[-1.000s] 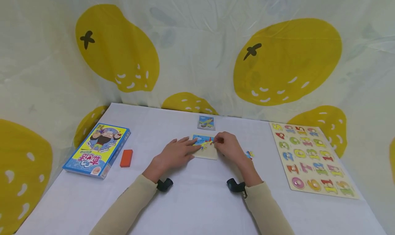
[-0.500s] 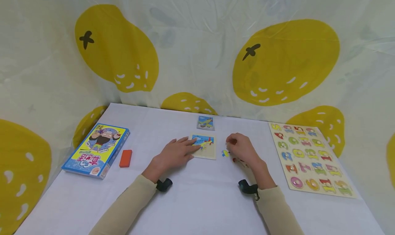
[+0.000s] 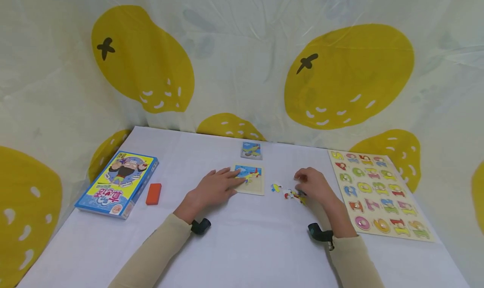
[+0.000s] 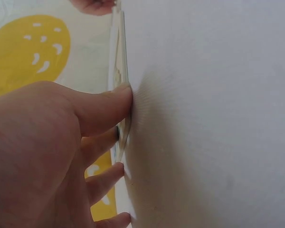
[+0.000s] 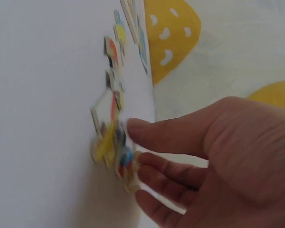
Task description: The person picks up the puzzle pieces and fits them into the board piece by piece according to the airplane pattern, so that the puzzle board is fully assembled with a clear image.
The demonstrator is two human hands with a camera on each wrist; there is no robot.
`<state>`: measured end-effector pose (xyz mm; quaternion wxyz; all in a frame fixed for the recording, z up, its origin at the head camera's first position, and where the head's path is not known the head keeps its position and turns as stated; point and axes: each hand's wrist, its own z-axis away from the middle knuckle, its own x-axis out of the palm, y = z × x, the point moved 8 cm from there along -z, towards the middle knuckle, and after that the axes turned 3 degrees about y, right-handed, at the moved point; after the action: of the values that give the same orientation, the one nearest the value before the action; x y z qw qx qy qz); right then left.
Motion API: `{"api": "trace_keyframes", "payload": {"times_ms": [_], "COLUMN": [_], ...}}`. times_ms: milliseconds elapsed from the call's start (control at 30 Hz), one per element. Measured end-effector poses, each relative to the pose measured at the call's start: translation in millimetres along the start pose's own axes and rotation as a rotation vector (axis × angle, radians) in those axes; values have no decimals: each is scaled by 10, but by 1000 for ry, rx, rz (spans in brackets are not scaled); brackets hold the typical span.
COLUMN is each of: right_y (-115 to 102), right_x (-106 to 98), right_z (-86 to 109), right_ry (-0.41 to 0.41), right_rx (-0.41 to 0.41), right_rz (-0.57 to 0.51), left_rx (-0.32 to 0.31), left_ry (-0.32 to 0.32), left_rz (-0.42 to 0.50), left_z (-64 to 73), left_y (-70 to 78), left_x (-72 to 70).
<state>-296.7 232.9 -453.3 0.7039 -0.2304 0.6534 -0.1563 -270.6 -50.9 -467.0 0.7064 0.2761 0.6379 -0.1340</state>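
My left hand (image 3: 217,186) rests with spread fingers on the left side of a small wooden jigsaw board (image 3: 256,188) with a partly filled blue, red and yellow picture. In the left wrist view its thumb lies at the edge of the board (image 4: 125,52). To the right, my right hand (image 3: 316,186) hovers with bent fingers at a cluster of loose puzzle pieces (image 3: 291,194). Its thumb and fingers stand apart beside the overlapping pieces (image 5: 106,147) in the right wrist view. One blue and yellow puzzle piece (image 3: 276,188) lies between the board and the cluster.
Behind the board lies a small aeroplane picture (image 3: 251,150). A wooden number board (image 3: 378,191) is at the right, a blue and yellow box (image 3: 119,183) at the left, and a red block (image 3: 153,194) beside it. A lemon-print curtain (image 3: 242,69) rises behind the table.
My right hand has left the board's right edge and moved right to the loose pieces, uncovering several of them. The left hand has stayed on the board.
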Motion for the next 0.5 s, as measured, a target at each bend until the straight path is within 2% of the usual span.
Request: {"api": "trace_keyframes", "payload": {"times_ms": [100,233,500], "right_y": [64,112,129], "right_x": [-13,-29,-6], "right_z": [27,59,64], "right_ry": [-54,-94,-99], "right_rx": [16,42,80], "right_rz": [56,77,55], "left_rx": [2,7,-1], "left_ry": [1,3,2], "left_rz": [6,7,5], "left_z": [3,4,-3], "left_y": [2,6,-10], "left_x": [0,1,16]}}
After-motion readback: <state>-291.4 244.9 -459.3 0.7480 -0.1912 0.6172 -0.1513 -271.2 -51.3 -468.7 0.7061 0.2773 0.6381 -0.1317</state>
